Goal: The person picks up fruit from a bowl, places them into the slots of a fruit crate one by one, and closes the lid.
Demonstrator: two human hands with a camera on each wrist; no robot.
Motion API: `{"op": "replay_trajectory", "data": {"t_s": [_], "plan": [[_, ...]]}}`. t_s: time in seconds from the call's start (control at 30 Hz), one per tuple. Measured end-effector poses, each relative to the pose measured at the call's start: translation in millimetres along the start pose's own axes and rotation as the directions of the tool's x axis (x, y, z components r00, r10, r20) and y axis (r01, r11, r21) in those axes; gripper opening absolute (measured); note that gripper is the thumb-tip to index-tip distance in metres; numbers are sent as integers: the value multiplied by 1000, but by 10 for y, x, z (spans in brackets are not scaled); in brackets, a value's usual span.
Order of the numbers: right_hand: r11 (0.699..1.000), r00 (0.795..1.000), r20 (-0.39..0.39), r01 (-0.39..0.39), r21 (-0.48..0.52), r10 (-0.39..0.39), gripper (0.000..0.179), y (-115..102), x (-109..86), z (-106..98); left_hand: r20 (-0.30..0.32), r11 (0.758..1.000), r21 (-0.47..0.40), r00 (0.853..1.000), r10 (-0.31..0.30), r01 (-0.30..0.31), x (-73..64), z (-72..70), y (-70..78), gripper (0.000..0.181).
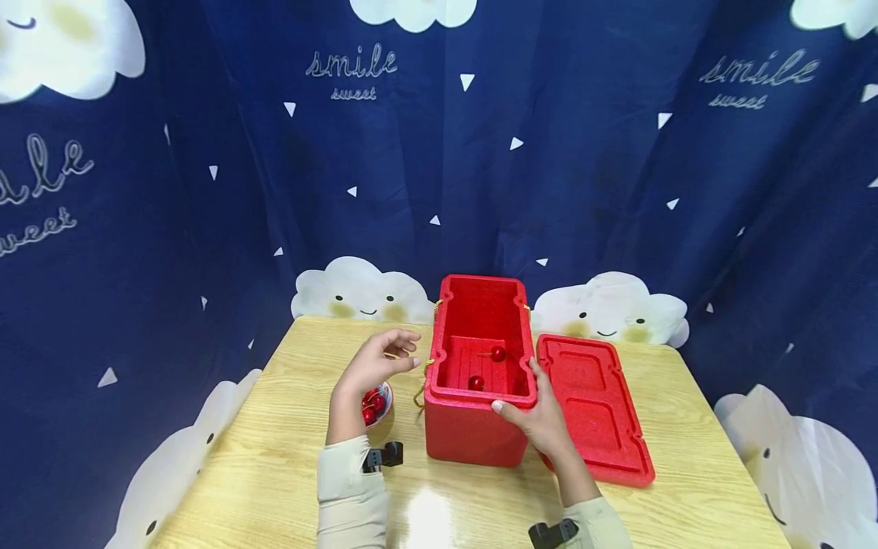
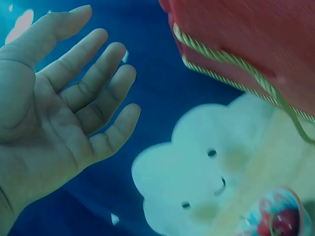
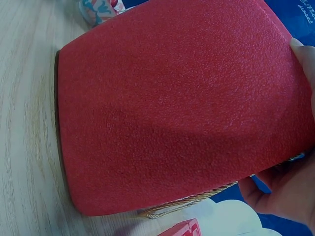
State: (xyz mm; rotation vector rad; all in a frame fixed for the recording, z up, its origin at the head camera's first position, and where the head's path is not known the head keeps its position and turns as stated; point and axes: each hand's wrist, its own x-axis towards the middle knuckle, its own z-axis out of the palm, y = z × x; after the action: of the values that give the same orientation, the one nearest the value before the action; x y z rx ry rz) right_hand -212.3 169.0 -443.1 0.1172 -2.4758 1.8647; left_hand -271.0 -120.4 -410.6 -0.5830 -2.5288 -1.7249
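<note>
On the left of the wooden table [image 1: 261, 457], a patterned bowl [image 1: 390, 404] of red cherries [image 1: 376, 408] is sitting partly hidden behind the left wrist. The left hand [image 1: 377, 362] is hovering above and beside it, near the box; its fingers are bending loosely and spreading a little apart, holding nothing. A gold rope [image 2: 268, 84] is hanging along the box's left side. The red box [image 1: 473, 435] is standing uncovered in the middle of the table, and two loose cherries [image 1: 497, 353] are lying on its floor, apart from each other. The right hand [image 1: 545, 419] is gripping the box's near right corner, its thumb resting over the near rim and its fingers wrapping the right side. Farther right, the red lid [image 1: 595, 415] is lying on the table, just beside the box.
</note>
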Motion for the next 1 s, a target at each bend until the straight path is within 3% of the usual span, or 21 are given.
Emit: {"op": "replay_trajectory", "data": {"t_s": [0.33, 0.5, 0.77, 1.0], "plan": [[1000, 1000, 3, -3, 4, 3, 99, -5, -6, -4, -78, 997, -34, 994, -72, 69, -289, -73, -277, 35], [1000, 1000, -2, -5, -13, 5, 98, -13, -4, 3, -88, 986, -82, 985, -150, 143, -403, -96, -413, 36], [1000, 1000, 2, -6, -1, 6, 98, -16, 3, 11, -140, 961, -157, 958, -250, 228, -551, -132, -645, 40], [1000, 1000, 8, -6, 13, 5, 100, 81, 46, -2, -231, 941, -204, 921, -314, 270, -717, -112, -855, 43]]}}
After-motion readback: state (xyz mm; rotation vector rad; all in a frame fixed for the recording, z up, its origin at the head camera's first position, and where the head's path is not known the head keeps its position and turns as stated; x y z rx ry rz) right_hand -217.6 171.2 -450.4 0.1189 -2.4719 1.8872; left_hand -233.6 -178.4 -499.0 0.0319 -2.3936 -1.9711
